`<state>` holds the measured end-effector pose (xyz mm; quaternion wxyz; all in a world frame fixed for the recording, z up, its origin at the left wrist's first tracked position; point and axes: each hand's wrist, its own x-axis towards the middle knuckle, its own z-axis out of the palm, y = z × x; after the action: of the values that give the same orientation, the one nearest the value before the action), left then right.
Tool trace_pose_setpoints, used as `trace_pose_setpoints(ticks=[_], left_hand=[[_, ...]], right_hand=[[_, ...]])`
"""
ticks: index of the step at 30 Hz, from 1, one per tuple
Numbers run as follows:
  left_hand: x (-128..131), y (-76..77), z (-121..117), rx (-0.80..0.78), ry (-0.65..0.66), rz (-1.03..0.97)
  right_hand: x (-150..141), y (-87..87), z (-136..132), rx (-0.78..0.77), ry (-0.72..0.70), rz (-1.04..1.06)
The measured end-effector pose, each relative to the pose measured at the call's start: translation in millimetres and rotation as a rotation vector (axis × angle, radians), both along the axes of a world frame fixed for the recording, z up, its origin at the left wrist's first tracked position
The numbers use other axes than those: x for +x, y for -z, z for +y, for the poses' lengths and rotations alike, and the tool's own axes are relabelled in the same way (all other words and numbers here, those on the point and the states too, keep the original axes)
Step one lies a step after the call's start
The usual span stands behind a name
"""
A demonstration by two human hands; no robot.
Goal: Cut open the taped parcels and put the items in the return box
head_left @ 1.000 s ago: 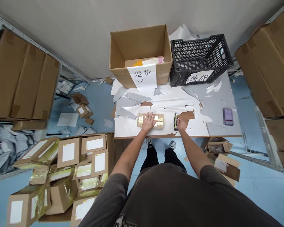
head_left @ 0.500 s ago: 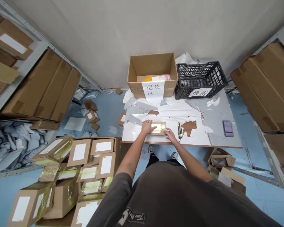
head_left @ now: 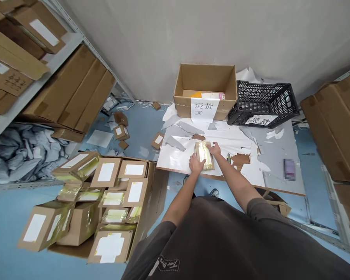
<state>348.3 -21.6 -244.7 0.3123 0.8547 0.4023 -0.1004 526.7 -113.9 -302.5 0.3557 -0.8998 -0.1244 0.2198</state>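
Observation:
Between my two hands is a small cardboard box (head_left: 204,154) with a white label and shiny yellowish tape, its long side pointing away from me at the table's front edge. My left hand (head_left: 196,163) grips its left side near the closer end, thumb over the top. The right hand (head_left: 214,149) holds the opposite side near the far end. A black and yellow utility knife (head_left: 228,158) lies on the table right of the box, partly hidden by my right forearm.
Torn white paper covers the table (head_left: 175,157). Behind stand a labelled open carton (head_left: 181,102) and a black plastic crate (head_left: 236,116). A purple item (head_left: 289,169), pixelated, lies at right. Left on the floor, a large carton (head_left: 147,206) is full of taped boxes; shelves (head_left: 67,50) rise beyond.
My right hand has let go of the utility knife and taken hold of the box. The box has turned from crosswise to lengthwise. The view has shifted left.

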Motion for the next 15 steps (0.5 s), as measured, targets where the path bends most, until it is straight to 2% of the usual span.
trace_pose_setpoints(ticks=[4,7,11,15], left_hand=[[16,-5.9,-7,-0.008,0.042,-0.057],[25,-7.8,-6,-0.037,0.024,-0.063],[31,-4.8,-4,-0.035,-0.047,-0.032],[33,-2.6,-1,-0.031,-0.060,-0.004]], right_hand=[[-32,1.7,-27,0.143,0.233,0.189],[-48,2.0,-44,0.112,0.324,0.241],[-45,-2.5,-45,-0.039,0.206,0.179],[-44,-8.4,-35,-0.151,0.132,0.102]])
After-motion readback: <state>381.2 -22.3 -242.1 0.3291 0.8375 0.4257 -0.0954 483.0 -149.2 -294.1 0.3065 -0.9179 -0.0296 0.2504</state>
